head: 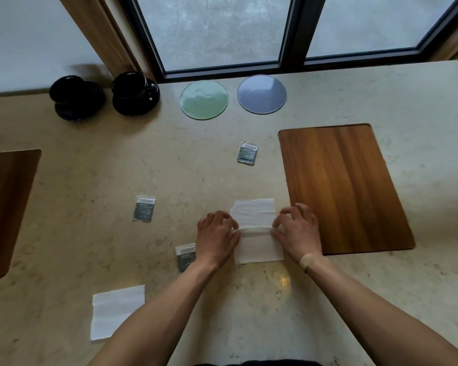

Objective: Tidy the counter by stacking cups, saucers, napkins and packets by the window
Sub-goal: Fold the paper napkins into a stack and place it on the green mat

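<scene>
Napkin point(257, 228) on counter point(117, 167), left hand point(216, 237) and right hand point(298, 232) fingers pinching its raised middle fold from both ends

My arms are bare from well above the elbow down, with no sleeves, watch, rings or bracelets showing on them. My left hand point(217, 237) carries nothing at all. On my right hand point(298, 235) side, a small adhesive plaster point(307, 261) is stuck across the wrist, a short strip with rounded ends. At the bottom edge, a sliver of dark clothing point(257, 363) shows at my waist
</scene>
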